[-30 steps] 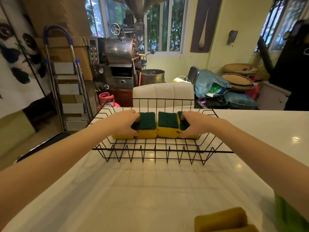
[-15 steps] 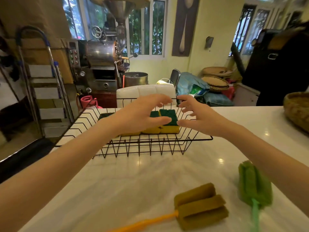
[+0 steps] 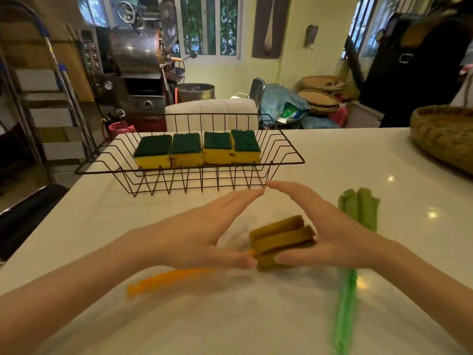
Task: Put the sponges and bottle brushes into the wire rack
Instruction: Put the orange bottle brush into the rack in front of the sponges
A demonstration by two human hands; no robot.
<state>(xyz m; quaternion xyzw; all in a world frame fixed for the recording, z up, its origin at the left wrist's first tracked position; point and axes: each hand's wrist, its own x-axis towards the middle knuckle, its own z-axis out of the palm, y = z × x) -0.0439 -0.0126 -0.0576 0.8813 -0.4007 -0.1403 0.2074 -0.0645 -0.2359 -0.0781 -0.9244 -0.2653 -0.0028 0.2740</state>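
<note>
orange brush handle (image 3: 171, 279) motion-blurred, near end hidden under left hand (image 3: 204, 234); green brush handle (image 3: 344, 313) blurred, cut off at bottom edge; woven basket (image 3: 445, 139) cropped right.

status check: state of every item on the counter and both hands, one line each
black wire rack: upright on white counter, holds four sponges
four yellow sponges with green scrub tops: in rack, side by side, green up
orange-handled bottle brush with brown foam head: lying on counter, between hands
green bottle brush: lying on counter, untouched
left hand: open, empty
right hand: open, at brown foam head
</note>
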